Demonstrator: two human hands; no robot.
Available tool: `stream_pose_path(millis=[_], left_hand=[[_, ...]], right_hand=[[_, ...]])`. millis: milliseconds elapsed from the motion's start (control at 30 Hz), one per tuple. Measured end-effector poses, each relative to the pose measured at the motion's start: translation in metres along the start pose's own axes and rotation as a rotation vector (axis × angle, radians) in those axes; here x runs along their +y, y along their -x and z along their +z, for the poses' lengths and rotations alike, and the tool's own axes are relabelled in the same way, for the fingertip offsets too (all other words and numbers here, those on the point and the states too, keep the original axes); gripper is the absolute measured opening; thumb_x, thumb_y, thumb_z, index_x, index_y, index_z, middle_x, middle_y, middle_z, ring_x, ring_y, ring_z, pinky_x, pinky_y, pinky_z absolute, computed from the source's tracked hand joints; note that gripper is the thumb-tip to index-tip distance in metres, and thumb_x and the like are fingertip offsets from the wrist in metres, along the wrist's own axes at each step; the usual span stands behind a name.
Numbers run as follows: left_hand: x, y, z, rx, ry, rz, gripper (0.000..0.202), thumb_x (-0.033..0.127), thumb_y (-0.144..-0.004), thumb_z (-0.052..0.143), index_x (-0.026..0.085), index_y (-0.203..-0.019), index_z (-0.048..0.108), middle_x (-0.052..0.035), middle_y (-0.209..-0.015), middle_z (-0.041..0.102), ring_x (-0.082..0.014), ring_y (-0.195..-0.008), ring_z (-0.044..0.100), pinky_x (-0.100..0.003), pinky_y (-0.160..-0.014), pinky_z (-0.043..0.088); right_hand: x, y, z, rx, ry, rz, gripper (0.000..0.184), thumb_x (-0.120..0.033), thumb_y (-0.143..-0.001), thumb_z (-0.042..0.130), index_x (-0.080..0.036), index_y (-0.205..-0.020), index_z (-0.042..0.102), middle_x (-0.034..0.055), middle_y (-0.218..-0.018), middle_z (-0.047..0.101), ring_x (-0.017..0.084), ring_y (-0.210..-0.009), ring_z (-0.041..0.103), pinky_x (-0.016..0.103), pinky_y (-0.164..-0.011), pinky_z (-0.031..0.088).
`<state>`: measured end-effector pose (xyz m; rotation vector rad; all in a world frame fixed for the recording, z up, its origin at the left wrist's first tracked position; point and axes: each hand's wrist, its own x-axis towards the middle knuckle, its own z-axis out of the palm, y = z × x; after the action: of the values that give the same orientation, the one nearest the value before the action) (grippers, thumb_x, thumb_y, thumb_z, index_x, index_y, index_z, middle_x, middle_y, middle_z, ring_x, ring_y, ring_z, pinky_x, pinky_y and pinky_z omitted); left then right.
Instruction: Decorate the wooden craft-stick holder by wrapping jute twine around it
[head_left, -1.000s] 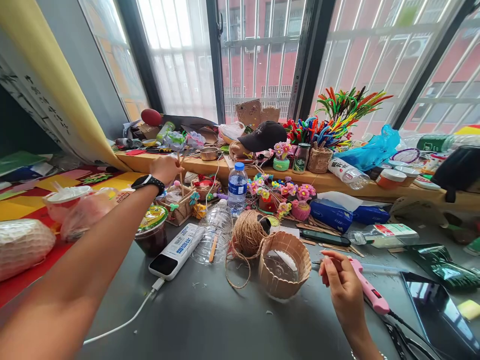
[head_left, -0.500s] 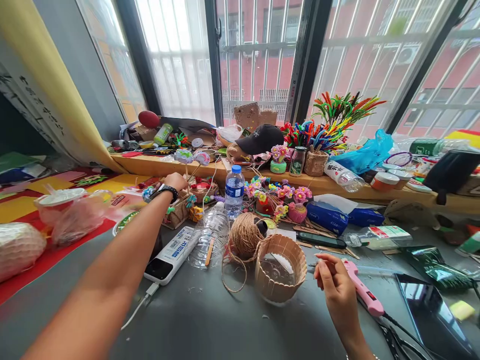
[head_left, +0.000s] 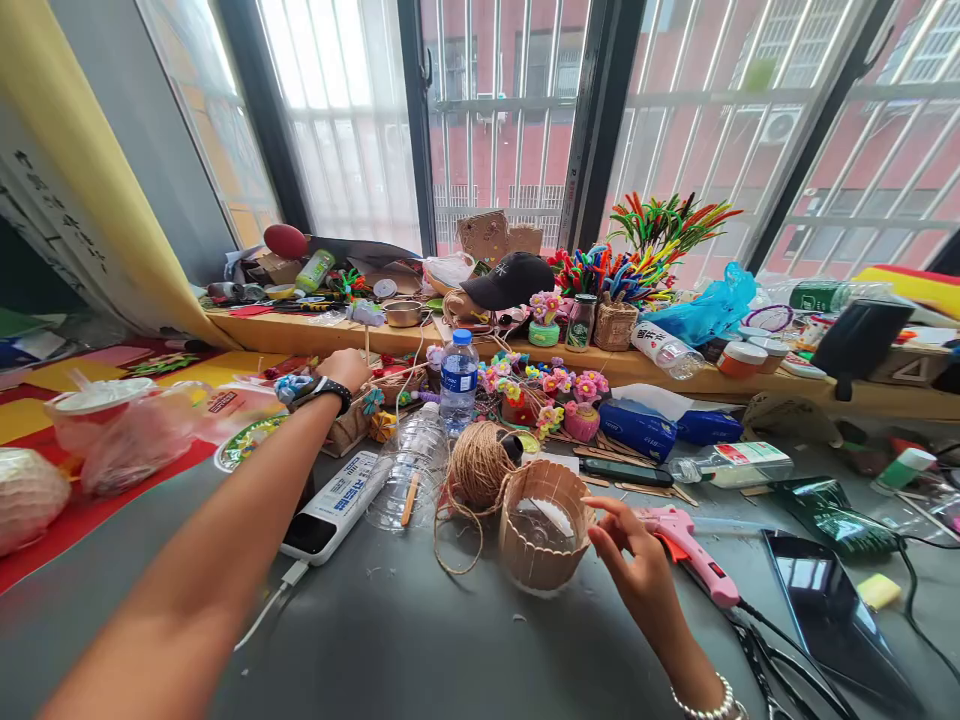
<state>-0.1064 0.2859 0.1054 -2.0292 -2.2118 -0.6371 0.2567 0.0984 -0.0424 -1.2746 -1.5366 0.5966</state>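
Observation:
My left hand [head_left: 346, 368], with a black watch on the wrist, reaches far across the grey table [head_left: 420, 640]. It is closed on a thin stick topped by a pale flower [head_left: 365, 314], just above a small wooden box [head_left: 349, 428] of craft pieces. My right hand [head_left: 628, 560] hovers with its fingers apart and holds nothing. Its fingertips are at the right rim of a round basket [head_left: 541, 528] made of craft sticks. A pink glue gun [head_left: 690, 545] lies on the table just right of that hand.
A twine ball [head_left: 480, 464], a water bottle [head_left: 458, 380], a clear bottle lying flat [head_left: 409, 468] and a white power bank [head_left: 337, 505] crowd the middle. A tablet [head_left: 825, 615] and scissors [head_left: 780, 675] lie at the right. The wooden sill [head_left: 675, 375] holds flowers, a cap and pipe cleaners.
My left hand has lowered the flower stick toward the wooden box. My right hand has moved left, away from the glue gun, to the basket's rim.

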Motion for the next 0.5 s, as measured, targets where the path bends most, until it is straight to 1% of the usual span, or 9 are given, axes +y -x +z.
stream_pose_path(millis=[100, 200, 267, 300, 367, 400, 433, 500], left_hand=[[0.016, 0.012, -0.015, -0.039, -0.13, -0.13, 0.028, 0.031, -0.086, 0.052, 0.012, -0.106, 0.055, -0.0079, -0.106, 0.058, -0.019, -0.093, 0.058, -0.04, -0.08, 0.049], [0.039, 0.036, -0.025, -0.025, -0.21, -0.126, 0.029, 0.034, -0.086, 0.051, 0.012, -0.106, 0.056, -0.0087, -0.107, 0.058, -0.0198, -0.095, 0.057, -0.042, -0.082, 0.047], [0.058, 0.061, -0.023, -0.003, -0.233, -0.058, 0.031, 0.035, -0.086, 0.049, 0.012, -0.104, 0.057, -0.0103, -0.106, 0.06, -0.0216, -0.096, 0.058, -0.042, -0.081, 0.046], [0.068, 0.075, -0.019, 0.005, -0.237, -0.011, 0.03, 0.036, -0.085, 0.048, 0.013, -0.101, 0.059, -0.0119, -0.104, 0.062, -0.0249, -0.095, 0.058, -0.042, -0.079, 0.045], [0.086, 0.103, -0.01, 0.023, -0.238, 0.069, 0.028, 0.036, -0.082, 0.051, 0.016, -0.095, 0.063, -0.0117, -0.097, 0.065, -0.0276, -0.093, 0.06, -0.039, -0.077, 0.044], [0.094, 0.115, -0.006, 0.039, -0.24, 0.105, 0.027, 0.036, -0.08, 0.053, 0.016, -0.094, 0.064, -0.0122, -0.095, 0.065, -0.0288, -0.095, 0.059, -0.039, -0.079, 0.043], [0.1, 0.125, -0.002, 0.05, -0.236, 0.142, 0.026, 0.035, -0.08, 0.053, 0.017, -0.096, 0.064, -0.0118, -0.096, 0.066, -0.0286, -0.096, 0.058, -0.038, -0.081, 0.042], [0.108, 0.137, 0.002, 0.084, -0.226, 0.186, 0.027, 0.032, -0.08, 0.052, 0.016, -0.099, 0.063, -0.0125, -0.099, 0.064, -0.0285, -0.098, 0.057, -0.038, -0.085, 0.04]], right_hand=[[-0.002, 0.0, -0.001, -0.109, 0.098, -0.091, 0.038, -0.052, -0.08, 0.052, -0.02, -0.097, 0.061, -0.0044, -0.054, 0.048, 0.013, -0.048, 0.045, 0.023, -0.048, 0.035], [-0.001, 0.0, -0.001, -0.134, 0.203, -0.148, 0.038, -0.056, -0.076, 0.054, -0.019, -0.083, 0.062, -0.0035, -0.053, 0.048, 0.013, -0.048, 0.045, 0.023, -0.047, 0.033], [-0.001, 0.0, -0.001, -0.12, 0.257, -0.162, 0.04, -0.059, -0.075, 0.055, -0.019, -0.073, 0.058, -0.003, -0.053, 0.049, 0.013, -0.048, 0.045, 0.023, -0.048, 0.033], [-0.001, 0.0, -0.001, -0.104, 0.28, -0.165, 0.041, -0.06, -0.075, 0.054, -0.02, -0.07, 0.056, -0.0028, -0.053, 0.049, 0.013, -0.049, 0.045, 0.023, -0.048, 0.033], [0.0, 0.0, -0.003, -0.058, 0.309, -0.17, 0.043, -0.062, -0.074, 0.053, -0.02, -0.067, 0.054, -0.0027, -0.053, 0.049, 0.013, -0.048, 0.044, 0.023, -0.048, 0.033], [0.001, 0.0, -0.004, -0.037, 0.319, -0.17, 0.043, -0.063, -0.075, 0.052, -0.02, -0.067, 0.054, -0.0026, -0.053, 0.049, 0.013, -0.048, 0.044, 0.024, -0.047, 0.032], [0.002, 0.0, -0.004, -0.019, 0.327, -0.171, 0.044, -0.063, -0.075, 0.052, -0.02, -0.067, 0.053, -0.0025, -0.053, 0.05, 0.013, -0.048, 0.044, 0.024, -0.047, 0.032], [0.003, 0.0, -0.006, 0.003, 0.339, -0.171, 0.044, -0.063, -0.076, 0.051, -0.02, -0.068, 0.053, -0.0024, -0.054, 0.05, 0.013, -0.049, 0.044, 0.024, -0.048, 0.033]])
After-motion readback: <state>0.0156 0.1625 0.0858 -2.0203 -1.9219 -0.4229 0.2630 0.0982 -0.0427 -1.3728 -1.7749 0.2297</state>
